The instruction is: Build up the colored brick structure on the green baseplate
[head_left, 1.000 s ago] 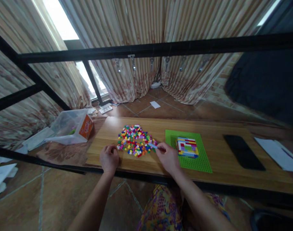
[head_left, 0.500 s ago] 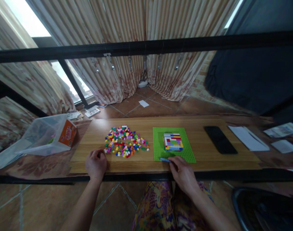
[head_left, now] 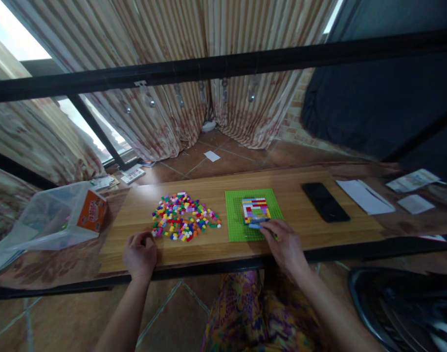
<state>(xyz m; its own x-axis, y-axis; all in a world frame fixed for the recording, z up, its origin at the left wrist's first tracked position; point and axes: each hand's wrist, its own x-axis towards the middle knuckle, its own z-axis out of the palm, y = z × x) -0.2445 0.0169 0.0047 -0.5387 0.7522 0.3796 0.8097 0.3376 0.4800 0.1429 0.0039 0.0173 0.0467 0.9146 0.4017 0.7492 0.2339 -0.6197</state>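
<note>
the right hand (head_left: pixel 286 247) covers the near right corner of the green baseplate (head_left: pixel 235 215), and whether its fingertips pinch the light blue brick (head_left: pixel 255 226) is too small to tell. single pieces in the brick pile (head_left: pixel 183 222) blur together. the clear plastic bag (head_left: pixel 33 225) is cut off at the left edge. the print on the papers (head_left: pixel 410 188) is unreadable.

A: Where does the head view look from?
B: Above the wooden table (head_left: pixel 311 234)'s near edge, facing forward and down.
A: How close?
B: At arm's reach; curtains (head_left: pixel 165 73) hang beyond the table.
</note>
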